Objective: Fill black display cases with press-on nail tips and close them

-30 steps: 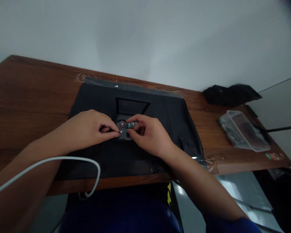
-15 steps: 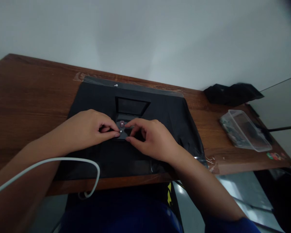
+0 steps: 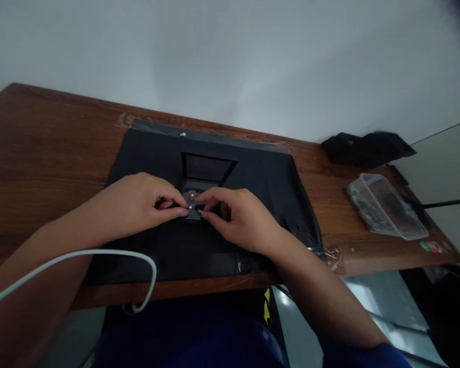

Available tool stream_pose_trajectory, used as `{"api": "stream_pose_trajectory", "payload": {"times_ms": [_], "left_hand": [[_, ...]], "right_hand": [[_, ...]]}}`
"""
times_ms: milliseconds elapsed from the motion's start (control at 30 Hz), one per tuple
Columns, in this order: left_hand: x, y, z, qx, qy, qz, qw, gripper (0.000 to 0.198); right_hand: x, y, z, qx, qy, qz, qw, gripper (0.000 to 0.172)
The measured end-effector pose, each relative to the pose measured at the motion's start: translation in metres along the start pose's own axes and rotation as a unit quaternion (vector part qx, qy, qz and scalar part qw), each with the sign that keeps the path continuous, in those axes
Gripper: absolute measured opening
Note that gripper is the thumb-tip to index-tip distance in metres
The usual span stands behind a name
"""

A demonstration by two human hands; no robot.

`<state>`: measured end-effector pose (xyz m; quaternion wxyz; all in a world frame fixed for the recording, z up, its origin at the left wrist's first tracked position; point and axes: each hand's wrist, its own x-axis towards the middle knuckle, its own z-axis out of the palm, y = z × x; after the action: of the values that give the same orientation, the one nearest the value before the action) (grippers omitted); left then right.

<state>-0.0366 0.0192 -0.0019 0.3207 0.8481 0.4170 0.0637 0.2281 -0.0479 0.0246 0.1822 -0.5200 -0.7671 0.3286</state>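
Observation:
A small black case [image 3: 191,218] stands open on a black mat, its framed lid [image 3: 209,167] tilted up at the back. Inside sits a small dark reddish piece with a white star [image 3: 192,195]. My left hand [image 3: 153,200] is closed in a pinch at the case's left front, beside a tiny white bit [image 3: 190,207]; what its fingertips hold is too small to name. My right hand [image 3: 239,214] is curled over the case's right side, index finger near the star piece and thumb lower. A small greyish bit shows at its fingertips, which I cannot make out.
The black mat [image 3: 153,153] is taped to a wooden table [image 3: 53,138]. A tiny white piece [image 3: 183,134] lies on its back strip. At the right are a clear plastic tub [image 3: 391,204], a black bundle [image 3: 368,148] and colourful stickers [image 3: 435,247]. A white cable [image 3: 99,251] crosses my left forearm.
My right thumb has shifted slightly inward and up, and a small greyish bit now shows by it. My left hand stays almost still at the case.

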Motion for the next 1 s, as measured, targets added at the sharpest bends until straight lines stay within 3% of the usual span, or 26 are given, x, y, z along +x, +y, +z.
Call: {"api": "stream_pose_trajectory", "payload": {"times_ms": [200,367,1000], "left_hand": [[-0.0017,0.0011,0.0005,0.019,-0.012,-0.026,0.999,0.039],[-0.0014,-0.0020,0.0024,0.017,-0.007,-0.014,1.000,0.037],[-0.0016,-0.0028,0.0018,0.006,-0.001,-0.005,1.000,0.033]], "right_hand": [[0.0030,0.0040,-0.0006,-0.018,0.003,-0.025,1.000,0.019],[0.0039,0.0057,0.0002,-0.020,0.005,-0.052,0.998,0.019],[0.0049,0.0042,0.0064,-0.154,0.007,-0.051,0.987,0.022]]}}
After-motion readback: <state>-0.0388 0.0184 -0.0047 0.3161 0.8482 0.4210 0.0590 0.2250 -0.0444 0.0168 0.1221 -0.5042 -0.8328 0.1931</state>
